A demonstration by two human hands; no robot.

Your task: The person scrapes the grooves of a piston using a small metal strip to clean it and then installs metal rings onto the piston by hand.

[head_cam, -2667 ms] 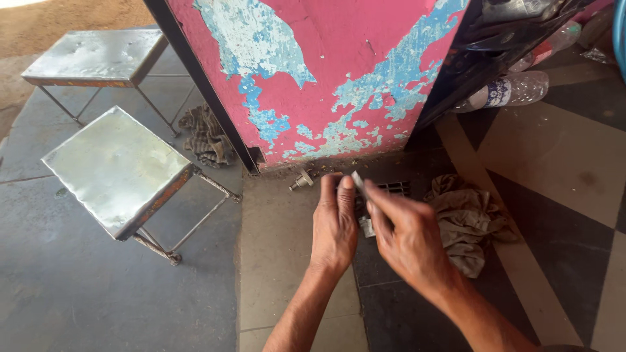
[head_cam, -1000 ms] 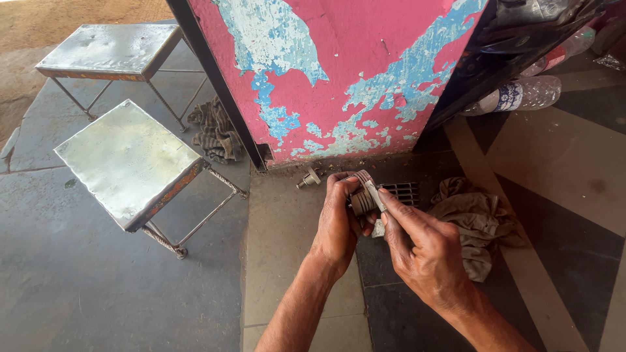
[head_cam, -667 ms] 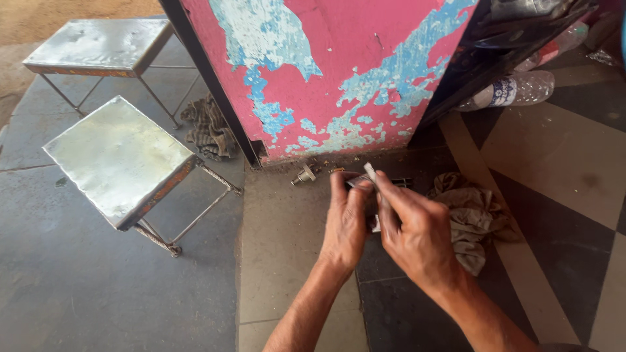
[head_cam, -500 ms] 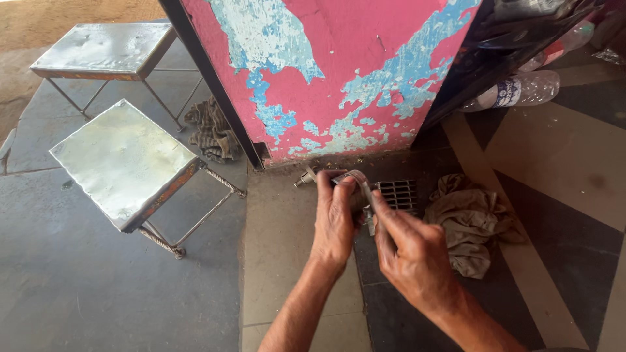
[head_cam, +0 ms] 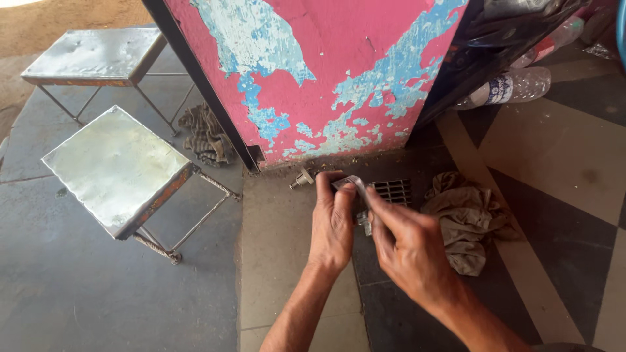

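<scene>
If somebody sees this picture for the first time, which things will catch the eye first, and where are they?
The pink wall with peeling blue patches fills the top centre. Below it, the left hand and right hand meet around a small grey metal part, just above a floor drain grate. A shiny square metal stool stands at the left, and a crumpled grey rag lies at the right.

Bottle (head_cam: 505,88): clear plastic, lying on its side by the black bag, white-and-blue label
Second bottle (head_cam: 551,42): clear, pinkish label, farther back
</scene>
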